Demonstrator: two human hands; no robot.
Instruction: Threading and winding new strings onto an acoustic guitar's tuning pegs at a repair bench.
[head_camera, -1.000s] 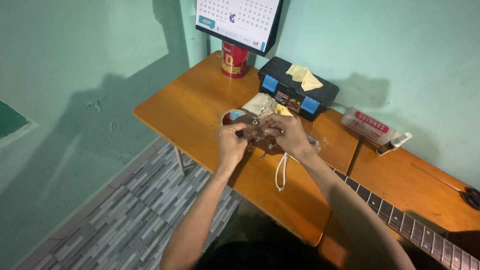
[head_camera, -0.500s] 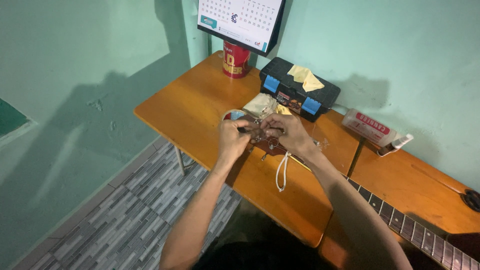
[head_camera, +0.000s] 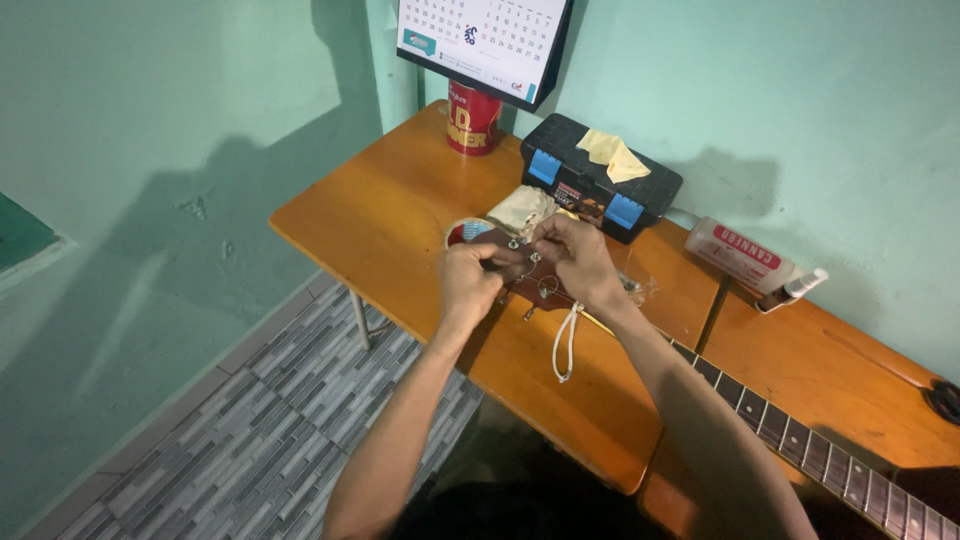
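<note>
Plainly, headstock: the guitar headstock (head_camera: 530, 285) lies flat on the orange table (head_camera: 400, 215), dark wood with small metal tuning pegs; it sits under both hands, near the table's middle.
Neck: the guitar neck (head_camera: 790, 440) runs from the headstock down to the lower right, frets showing; long and stiff, likely awkward to swing, so best steadied where it rests on the table.
Left hand: the left hand (head_camera: 468, 282) is curled and closed on the headstock's near edge; fingers pinched together at a peg, though what exactly they grip is too small to tell.
Right hand: the right hand (head_camera: 575, 255) is closed over the far side of the headstock, fingertips meeting the left hand's; both hands touch.
Handling: pegs look small, hard and smooth, likely slippery, calling for a fingertip pinch; any string there would be thin and springy, probably sharp at its end; wood finish looks easy to scratch.
White cord: a white cord (head_camera: 567, 345) hangs in a loop just below the hands; soft and limp.
Toolbox: a black toolbox (head_camera: 600, 185) with blue latches stands just behind the hands, a yellow cloth (head_camera: 612, 155) on its lid.
Red cup: a red cup (head_camera: 473, 118) stands well back, under a wall calendar (head_camera: 485, 40).
Tube: a white tube (head_camera: 745, 258) lies to the right by the wall.
</note>
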